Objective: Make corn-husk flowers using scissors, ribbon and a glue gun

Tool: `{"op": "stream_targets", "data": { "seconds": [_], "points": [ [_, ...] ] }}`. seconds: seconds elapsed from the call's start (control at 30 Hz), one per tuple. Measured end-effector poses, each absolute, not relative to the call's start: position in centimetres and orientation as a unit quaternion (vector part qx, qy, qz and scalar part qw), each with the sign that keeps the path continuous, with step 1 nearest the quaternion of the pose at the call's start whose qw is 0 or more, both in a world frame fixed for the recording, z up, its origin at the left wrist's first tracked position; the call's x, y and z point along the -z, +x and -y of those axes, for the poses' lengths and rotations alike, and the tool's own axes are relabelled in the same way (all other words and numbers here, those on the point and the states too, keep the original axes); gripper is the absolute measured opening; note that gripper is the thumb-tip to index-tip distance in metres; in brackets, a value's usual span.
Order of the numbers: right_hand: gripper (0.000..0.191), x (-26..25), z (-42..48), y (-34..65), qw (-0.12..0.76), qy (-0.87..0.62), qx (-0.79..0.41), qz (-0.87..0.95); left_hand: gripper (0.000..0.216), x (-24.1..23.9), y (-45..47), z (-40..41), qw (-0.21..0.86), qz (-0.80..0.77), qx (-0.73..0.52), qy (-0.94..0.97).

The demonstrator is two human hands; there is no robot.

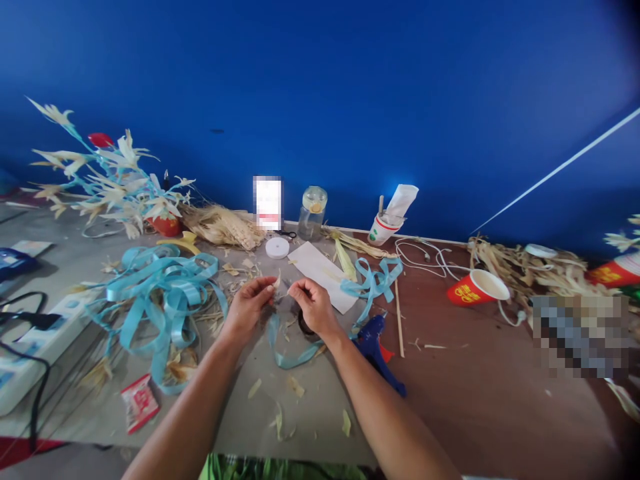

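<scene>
My left hand (249, 308) is closed in a pinch on a small pale piece of corn husk (278, 283). Close beside it, my right hand (314, 305) has thumb and fingers pressed together; what they hold is too small to make out. Both hands are above the grey table surface (240, 413). A light blue ribbon (295, 362) runs under my right wrist, and a dark roll (304, 325) is partly covered by that hand. Right of my right forearm lies a blue glue gun (373, 347). A white card (320, 270) lies just beyond my hands.
Left are a heap of blue ribbon (170, 293), a power strip (50, 347), a red packet (140, 403) and husk flowers (120, 167). A glass jar (313, 217), white spool (277, 247) and paper cup (383, 230) stand behind. A red cup (473, 288) lies tipped right.
</scene>
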State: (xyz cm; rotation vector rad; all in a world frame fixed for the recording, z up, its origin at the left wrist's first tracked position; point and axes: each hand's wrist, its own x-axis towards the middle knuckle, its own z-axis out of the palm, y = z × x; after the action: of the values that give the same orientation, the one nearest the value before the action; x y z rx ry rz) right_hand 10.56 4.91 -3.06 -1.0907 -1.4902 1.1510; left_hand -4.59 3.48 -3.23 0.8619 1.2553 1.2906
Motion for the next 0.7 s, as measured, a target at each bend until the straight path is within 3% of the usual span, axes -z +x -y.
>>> {"op": "stream_targets", "data": {
  "seconds": [0.13,0.23,0.47,0.7],
  "points": [
    [0.022,3.4,-5.1,10.5,0.478,-0.445,-0.509,0.561,0.035,3.4,-4.3,-3.5,0.408,-0.581,-0.548,0.442],
    [0.022,3.6,-5.3,10.4,0.5,-0.433,-0.56,0.498,0.024,3.3,-4.1,-3.3,0.345,-0.573,-0.538,0.513],
    [0.026,2.9,-5.0,9.5,0.495,-0.356,-0.719,0.334,0.017,3.2,-3.0,-2.8,0.309,-0.514,-0.556,0.575],
    [0.031,2.5,-4.5,9.1,0.453,-0.323,-0.781,0.282,0.007,3.3,-2.6,-2.4,0.273,-0.497,-0.567,0.597]
  ]
}}
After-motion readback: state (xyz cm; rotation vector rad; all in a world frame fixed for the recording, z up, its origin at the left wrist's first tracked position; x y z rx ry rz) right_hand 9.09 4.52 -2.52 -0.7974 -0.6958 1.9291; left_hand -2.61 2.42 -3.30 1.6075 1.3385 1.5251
